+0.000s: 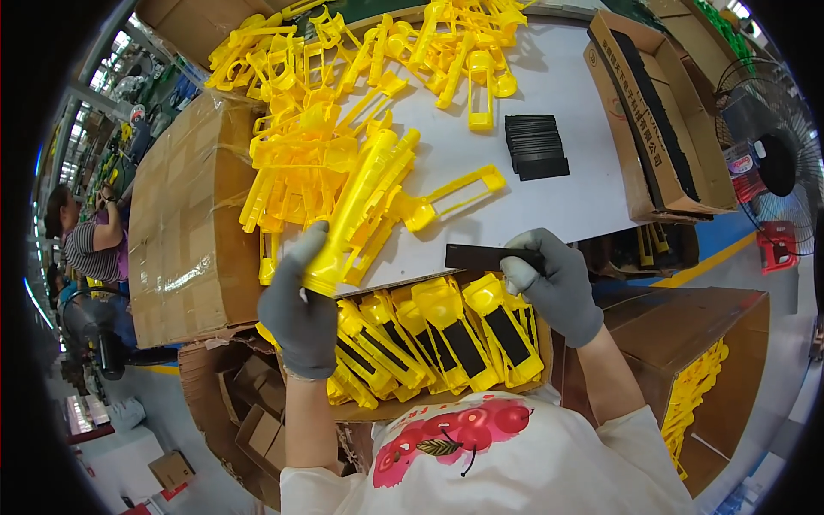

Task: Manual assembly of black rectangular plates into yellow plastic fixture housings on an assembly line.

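Observation:
My left hand (300, 322), in a grey glove, is closed round the lower end of a long yellow plastic part (359, 202) at the table's near edge. To its right, my gloved right hand (560, 292) pinches a flat black strip (472, 257) by one end, the strip lying roughly level and apart from the yellow part. Below both hands, an open carton holds several yellow frames (446, 322) with black strips set in them. A fanned stack of black strips (534, 146) rests on the white tabletop (566, 69).
A heap of yellow plastic parts (300, 129) covers the table's left and far side. A large taped carton (189, 215) stands at left, a long open box (639, 120) at right. Beyond are a fan (772, 159) and a carton of yellow parts (687, 343). Another person (90, 232) is far left.

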The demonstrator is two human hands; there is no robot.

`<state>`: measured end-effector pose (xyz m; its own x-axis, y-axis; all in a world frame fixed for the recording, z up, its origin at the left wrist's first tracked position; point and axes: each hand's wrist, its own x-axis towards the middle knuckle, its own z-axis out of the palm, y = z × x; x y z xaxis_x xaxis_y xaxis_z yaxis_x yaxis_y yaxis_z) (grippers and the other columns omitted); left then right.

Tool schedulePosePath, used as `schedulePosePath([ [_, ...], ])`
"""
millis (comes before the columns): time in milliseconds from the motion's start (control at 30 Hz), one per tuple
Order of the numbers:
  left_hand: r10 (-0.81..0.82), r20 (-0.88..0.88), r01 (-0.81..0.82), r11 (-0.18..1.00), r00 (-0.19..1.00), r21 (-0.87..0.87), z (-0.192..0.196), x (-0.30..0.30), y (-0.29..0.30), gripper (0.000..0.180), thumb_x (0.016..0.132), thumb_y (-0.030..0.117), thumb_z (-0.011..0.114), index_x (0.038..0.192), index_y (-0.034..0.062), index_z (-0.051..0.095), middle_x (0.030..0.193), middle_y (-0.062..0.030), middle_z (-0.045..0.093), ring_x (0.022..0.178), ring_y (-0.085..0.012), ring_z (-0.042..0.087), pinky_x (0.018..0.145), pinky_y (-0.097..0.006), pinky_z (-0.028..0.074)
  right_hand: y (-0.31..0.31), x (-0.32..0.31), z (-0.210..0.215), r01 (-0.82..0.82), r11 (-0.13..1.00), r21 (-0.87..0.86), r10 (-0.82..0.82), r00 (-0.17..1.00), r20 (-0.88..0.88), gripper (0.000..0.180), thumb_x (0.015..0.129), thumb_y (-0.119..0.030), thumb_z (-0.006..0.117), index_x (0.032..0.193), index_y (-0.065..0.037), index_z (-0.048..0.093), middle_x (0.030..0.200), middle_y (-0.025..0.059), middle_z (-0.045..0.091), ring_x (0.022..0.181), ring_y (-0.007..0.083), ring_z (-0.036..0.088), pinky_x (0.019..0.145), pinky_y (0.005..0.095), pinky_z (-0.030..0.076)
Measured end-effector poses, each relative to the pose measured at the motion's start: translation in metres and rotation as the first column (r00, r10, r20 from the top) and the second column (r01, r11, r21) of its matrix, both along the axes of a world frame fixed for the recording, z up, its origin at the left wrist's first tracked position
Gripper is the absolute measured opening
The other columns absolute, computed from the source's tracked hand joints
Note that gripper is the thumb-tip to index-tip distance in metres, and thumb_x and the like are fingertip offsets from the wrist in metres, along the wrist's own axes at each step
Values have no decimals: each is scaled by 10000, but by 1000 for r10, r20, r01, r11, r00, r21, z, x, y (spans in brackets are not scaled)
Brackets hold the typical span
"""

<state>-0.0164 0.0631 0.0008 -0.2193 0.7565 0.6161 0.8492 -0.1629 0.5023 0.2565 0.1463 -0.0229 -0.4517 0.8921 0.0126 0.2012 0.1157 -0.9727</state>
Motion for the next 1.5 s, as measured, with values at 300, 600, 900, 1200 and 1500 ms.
schedulePosePath([
  [300,209,978,435,879,17,-195,-20,46,-32,332,895,63,585,1206,-50,559,1046,-161,649,873,-284,696,693,-293,592,-11,-15,19,-206,978,33,200,971,130,154,917,-120,596,1009,3,602,700,36,626,624,51,587,593,213,478],
  [600,292,955,475,833,60,-285,-6,58,-32,329,864,91,596,1150,-67,565,958,-152,652,781,-252,697,598,-249,559,-14,-13,26,-198,934,297,67,914,401,182,882,-199,660,962,-38,633,709,148,648,596,257,656,563,297,497],
  [900,316,946,501,808,74,-309,-8,67,-36,296,906,42,565,1183,-63,572,905,-166,675,758,-226,702,634,-268,565,-28,-17,2,-210,921,329,47,896,441,193,862,-232,683,928,-66,611,688,138,636,581,301,640,542,335,500],
  [1200,345,915,471,785,208,-403,-10,64,-51,229,833,4,636,1044,-81,621,855,-131,668,651,-207,692,504,-233,527,-27,-1,15,-48,947,319,-79,925,372,553,737,-371,793,1152,-60,602,969,127,645,905,234,649,725,312,527],
  [1500,422,877,571,672,228,-472,-8,58,-74,211,863,-29,637,1073,-46,632,889,-99,675,713,-152,679,576,-228,559,-63,5,-23,-156,985,-69,168,953,251,224,776,-239,768,880,-76,655,692,94,655,585,224,646,556,295,497],
])
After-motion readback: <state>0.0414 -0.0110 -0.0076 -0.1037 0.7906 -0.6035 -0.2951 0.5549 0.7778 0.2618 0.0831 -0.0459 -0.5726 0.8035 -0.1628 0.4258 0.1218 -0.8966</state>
